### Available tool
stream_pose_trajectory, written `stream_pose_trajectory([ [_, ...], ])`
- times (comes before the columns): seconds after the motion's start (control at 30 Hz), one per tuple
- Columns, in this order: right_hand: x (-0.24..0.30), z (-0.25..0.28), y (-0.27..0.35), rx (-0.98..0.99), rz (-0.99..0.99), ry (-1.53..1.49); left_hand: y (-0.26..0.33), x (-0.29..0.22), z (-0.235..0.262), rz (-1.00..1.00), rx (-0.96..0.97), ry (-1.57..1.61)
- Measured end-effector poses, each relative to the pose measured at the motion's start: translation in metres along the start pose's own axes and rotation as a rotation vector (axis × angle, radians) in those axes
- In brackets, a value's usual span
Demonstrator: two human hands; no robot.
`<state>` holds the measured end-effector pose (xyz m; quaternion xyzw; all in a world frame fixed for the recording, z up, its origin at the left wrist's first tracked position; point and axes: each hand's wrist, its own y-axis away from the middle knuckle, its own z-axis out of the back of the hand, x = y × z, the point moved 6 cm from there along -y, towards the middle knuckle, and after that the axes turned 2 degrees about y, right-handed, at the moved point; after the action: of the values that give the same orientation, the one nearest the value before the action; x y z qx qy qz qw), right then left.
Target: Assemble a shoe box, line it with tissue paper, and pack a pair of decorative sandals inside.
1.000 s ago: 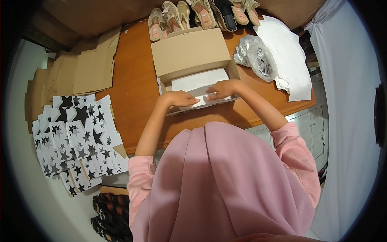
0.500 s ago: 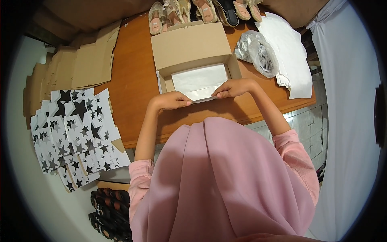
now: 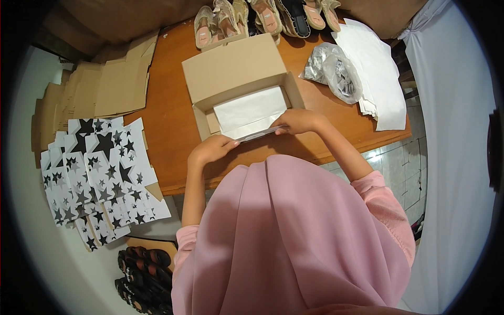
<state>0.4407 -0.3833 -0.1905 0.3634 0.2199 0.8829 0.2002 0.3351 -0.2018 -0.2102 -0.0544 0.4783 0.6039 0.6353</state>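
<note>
Box (image 3: 236,72) shifted left; shoes (image 3: 267,21) lie beyond it.

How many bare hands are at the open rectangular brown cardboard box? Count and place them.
2. The left hand is on the front edge of the box, toward its left end; the right hand is farther right along that edge.

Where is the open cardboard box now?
In the head view, the open cardboard box sits on the table, its near edge at the left hand and right hand, with the plastic bag to its right.
</note>
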Motion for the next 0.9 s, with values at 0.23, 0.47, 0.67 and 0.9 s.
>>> stream_pose_trajectory([
  [0.23, 0.042, 0.008, -0.049, -0.225, 0.155, 0.203, 0.048, 0.043, 0.007, 0.177, -0.182, 0.154],
  [0.47, 0.096, 0.009, -0.107, -0.332, 0.400, 0.370, 0.098, 0.109, 0.012, 0.355, -0.371, 0.296],
  [0.67, 0.113, 0.009, -0.143, -0.346, 0.480, 0.552, 0.113, 0.125, 0.027, 0.260, -0.534, 0.453],
  [0.9, 0.121, 0.038, -0.122, -0.693, 0.752, 0.429, 0.123, 0.116, 0.050, 0.250, -0.685, 0.349],
])
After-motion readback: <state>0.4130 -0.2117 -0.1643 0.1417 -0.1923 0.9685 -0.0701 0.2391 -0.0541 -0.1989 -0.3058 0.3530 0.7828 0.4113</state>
